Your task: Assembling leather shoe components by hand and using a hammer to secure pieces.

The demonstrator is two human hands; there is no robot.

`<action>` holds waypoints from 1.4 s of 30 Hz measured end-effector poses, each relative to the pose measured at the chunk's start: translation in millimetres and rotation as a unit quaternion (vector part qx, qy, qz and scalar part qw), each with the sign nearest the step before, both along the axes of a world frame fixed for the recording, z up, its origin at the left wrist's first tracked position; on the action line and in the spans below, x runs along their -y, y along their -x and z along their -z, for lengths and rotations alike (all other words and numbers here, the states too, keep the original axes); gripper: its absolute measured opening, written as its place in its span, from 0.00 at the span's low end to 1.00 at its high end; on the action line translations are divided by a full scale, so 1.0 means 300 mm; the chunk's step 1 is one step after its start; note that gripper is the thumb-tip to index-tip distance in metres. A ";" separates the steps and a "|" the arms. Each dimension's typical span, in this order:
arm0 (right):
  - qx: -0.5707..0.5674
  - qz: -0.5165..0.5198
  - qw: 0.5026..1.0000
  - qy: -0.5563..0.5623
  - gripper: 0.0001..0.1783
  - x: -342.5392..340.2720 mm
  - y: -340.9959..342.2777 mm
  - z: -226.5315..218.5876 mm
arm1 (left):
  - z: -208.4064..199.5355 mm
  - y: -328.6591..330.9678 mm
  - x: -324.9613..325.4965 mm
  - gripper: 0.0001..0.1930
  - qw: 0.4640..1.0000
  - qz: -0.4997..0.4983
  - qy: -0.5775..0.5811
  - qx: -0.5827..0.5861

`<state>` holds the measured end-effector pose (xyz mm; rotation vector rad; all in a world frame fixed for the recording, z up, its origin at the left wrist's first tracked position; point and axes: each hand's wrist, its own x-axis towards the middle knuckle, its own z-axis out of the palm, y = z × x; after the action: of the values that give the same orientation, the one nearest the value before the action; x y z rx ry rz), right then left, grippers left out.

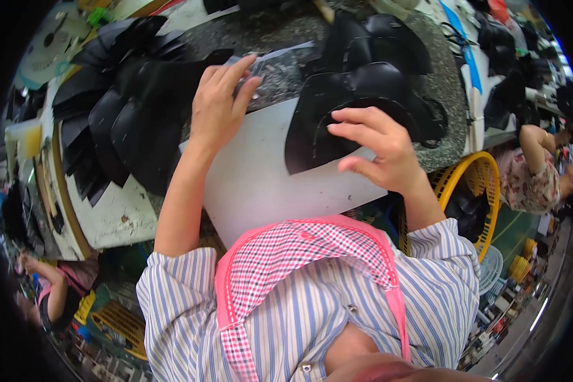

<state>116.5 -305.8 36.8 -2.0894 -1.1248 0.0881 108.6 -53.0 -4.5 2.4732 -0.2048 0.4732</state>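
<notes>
My left hand (221,105) is raised over the work surface beside the left pile, its fingers stretched and its thumb apart, with nothing seen in it. Over the near edge of a black leather-like piece (312,118), my right hand (382,149) has bent, spread fingers and a separate thumb. Whether its fingertips touch the piece I cannot tell. That piece carries a pale stitch-like curved line and lies partly on a white board (254,178). More curved black pieces (395,41), resembling shoe uppers, lie just beyond. To the left, many similar pieces (143,121) overlap in a fanned pile.
A speckled grey slab (280,83) lies under the pieces. A yellow plastic basket (488,191) holding black pieces stands at the right. Another yellow basket (118,321) is low at the left. One person (531,169) is at the far right, another (54,290) at the lower left.
</notes>
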 end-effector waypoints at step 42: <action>-0.387 0.002 0.888 -0.250 0.04 -0.294 -0.184 0.040 | -0.055 0.013 0.038 0.05 0.926 0.022 0.377 0.006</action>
<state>171.9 -217.6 24.8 -1.3735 -0.5614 0.5233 104.8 -64.4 12.1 1.7073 -0.0609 0.4415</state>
